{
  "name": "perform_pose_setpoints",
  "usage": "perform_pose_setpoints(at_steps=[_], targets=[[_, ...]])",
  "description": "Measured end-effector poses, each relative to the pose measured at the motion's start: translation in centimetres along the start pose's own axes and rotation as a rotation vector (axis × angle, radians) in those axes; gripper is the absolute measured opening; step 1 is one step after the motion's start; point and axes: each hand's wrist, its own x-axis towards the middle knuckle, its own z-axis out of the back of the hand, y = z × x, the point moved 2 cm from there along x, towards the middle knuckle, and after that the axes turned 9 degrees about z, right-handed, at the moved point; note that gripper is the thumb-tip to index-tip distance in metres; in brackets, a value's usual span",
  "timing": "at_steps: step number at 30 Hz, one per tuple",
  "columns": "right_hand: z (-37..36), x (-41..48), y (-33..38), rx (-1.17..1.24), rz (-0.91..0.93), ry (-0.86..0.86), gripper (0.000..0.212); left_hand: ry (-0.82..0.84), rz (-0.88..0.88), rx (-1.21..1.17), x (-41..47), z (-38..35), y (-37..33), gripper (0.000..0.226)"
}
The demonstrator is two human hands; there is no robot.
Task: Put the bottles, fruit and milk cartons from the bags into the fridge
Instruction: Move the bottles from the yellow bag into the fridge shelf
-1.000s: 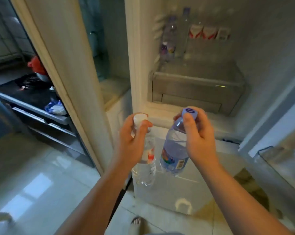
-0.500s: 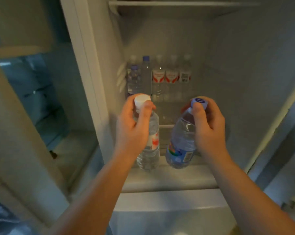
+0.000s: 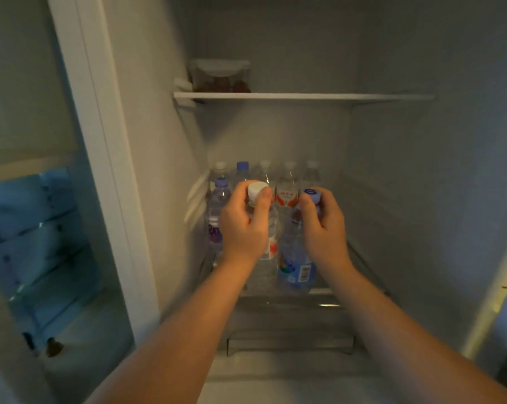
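Leftmost, a blue-lit compartment (image 3: 39, 234) with glass shelves sits beside the white frame (image 3: 109, 182) of the open fridge (image 3: 421, 185). Inside, a purple-capped bottle (image 3: 219, 205) stands upright close to the left wall on the lower shelf (image 3: 323, 291), in front of a back row of bottles (image 3: 265, 167) that are mostly pale-capped, with one blue cap among them. Just right of it, the left hand (image 3: 243, 228) wraps its fingers and thumb round the neck of a white-capped bottle (image 3: 265, 258), clear with a red-and-white label, held upright near the shelf's front edge. Between the two hands, a red-labelled bottle (image 3: 287, 195) shows in the back row. Next, the right hand (image 3: 323, 228) grips the neck of a blue-capped bottle (image 3: 296, 266) with a blue label, tilted slightly and almost touching the white-capped one. Whether either held bottle's base rests on the shelf cannot be told. Above, an upper shelf (image 3: 304, 96) carries a lidded container (image 3: 220, 75) with dark contents at its left end. Below the bottles lies a translucent drawer (image 3: 290, 325).
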Motion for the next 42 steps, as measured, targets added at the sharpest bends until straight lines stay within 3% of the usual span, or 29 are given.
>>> perform_pose_setpoints(at_steps=[6, 15, 21, 25, 28, 35, 42], targets=[[-1.6, 0.9, -4.6, -0.014, -0.097, 0.066, 0.006, -0.012, 0.078, 0.009, 2.1, -1.8, 3.7, 0.032], [-0.8, -0.9, -8.5, 0.045, -0.24, 0.187, 0.019, 0.023, 0.281, 0.051, 0.8, -1.7, 7.1, 0.017], [1.7, -3.1, -10.3, 0.097, -0.357, 0.437, 0.054, 0.222, 0.454, 0.192, -3.7, 1.2, 11.0, 0.044], [2.9, -4.7, -11.8, -0.006, -0.494, 0.561, 0.046, 0.305, 0.504, 0.364, -6.1, 3.3, 13.0, 0.055], [3.0, -5.0, -12.2, -0.109, -0.519, 0.602, 0.045, 0.276, 0.528, 0.437, -6.0, 3.5, 13.1, 0.058], [1.2, -3.8, -14.8, -0.19, -0.584, 0.494, 0.057, 0.149, 0.692, 0.494, -3.7, 2.3, 13.5, 0.042], [-2.3, -2.5, -17.3, -0.29, -0.598, 0.373, 0.044, 0.048, 0.698, 0.572, -0.9, 0.6, 16.1, 0.027]])
